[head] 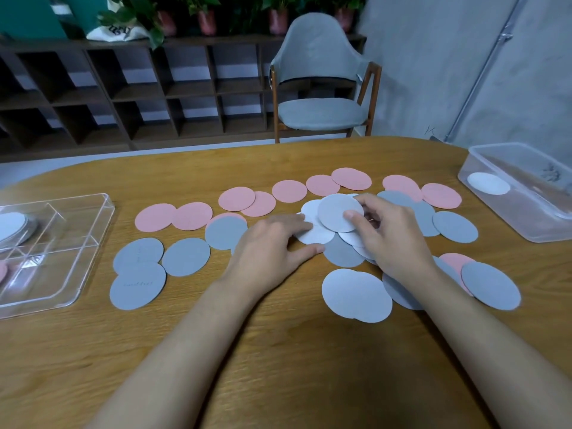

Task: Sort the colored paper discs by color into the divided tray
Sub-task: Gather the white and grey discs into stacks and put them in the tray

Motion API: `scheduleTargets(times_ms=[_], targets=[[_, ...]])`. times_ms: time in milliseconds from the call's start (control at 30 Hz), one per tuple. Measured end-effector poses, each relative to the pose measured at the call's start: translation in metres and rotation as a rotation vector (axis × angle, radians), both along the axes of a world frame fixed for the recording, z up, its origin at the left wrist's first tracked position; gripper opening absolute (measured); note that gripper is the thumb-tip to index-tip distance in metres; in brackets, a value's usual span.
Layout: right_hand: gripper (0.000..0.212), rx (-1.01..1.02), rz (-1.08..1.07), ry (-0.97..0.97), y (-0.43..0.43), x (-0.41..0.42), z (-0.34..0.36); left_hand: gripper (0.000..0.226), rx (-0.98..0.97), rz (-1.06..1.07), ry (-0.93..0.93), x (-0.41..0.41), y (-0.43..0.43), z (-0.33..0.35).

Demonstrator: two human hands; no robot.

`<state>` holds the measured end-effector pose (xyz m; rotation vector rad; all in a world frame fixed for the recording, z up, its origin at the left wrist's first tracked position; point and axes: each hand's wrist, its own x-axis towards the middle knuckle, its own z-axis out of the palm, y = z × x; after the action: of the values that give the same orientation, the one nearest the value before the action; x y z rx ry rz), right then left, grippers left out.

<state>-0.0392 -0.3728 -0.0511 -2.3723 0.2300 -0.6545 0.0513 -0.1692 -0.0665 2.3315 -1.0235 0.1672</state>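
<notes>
Place: you seem to sit in an office or a meeting room.
Table: a wide wooden table (278, 360) with a rounded edge.
Chair: a grey padded chair (322, 113) faces you.
Shelf: a dark open shelf (139, 94) behind it, potted plants (205, 18) on top.
Wall: a grey wall (418, 72) with a metal pipe (480, 78).

Eleven pink discs (153, 217) in sight on the table (278, 366), most along the far edge. Roughly a dozen grey discs (185, 257), exact number lost in overlaps. At least four white discs (315, 235) mid-table. One divided tray (55, 274) at the left edge. One clear box (526, 224) at the right edge, with a single white disc (488, 183) inside.
</notes>
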Motion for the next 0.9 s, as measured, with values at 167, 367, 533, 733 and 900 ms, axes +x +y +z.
scheduleTargets(times_ms=[167,367,533,733,900], targets=[[0.014,0.036,-0.017,0.027,0.000,0.001,0.000,0.040,0.136,-0.002,-0.149,-0.005,0.002,0.004],[0.021,0.063,0.021,0.060,0.002,0.001,-0.003,0.052,0.197,-0.066,-0.254,-0.009,0.016,0.008],[0.021,0.111,0.030,0.072,0.005,-0.001,0.001,0.032,0.081,-0.056,-0.382,-0.023,0.026,0.014],[0.019,0.177,0.167,0.115,0.016,-0.009,0.009,0.005,-0.319,0.086,0.016,-0.031,0.023,0.019],[0.029,0.275,0.229,0.201,0.024,-0.012,0.013,0.007,-0.461,0.221,0.276,-0.031,0.015,0.014]])
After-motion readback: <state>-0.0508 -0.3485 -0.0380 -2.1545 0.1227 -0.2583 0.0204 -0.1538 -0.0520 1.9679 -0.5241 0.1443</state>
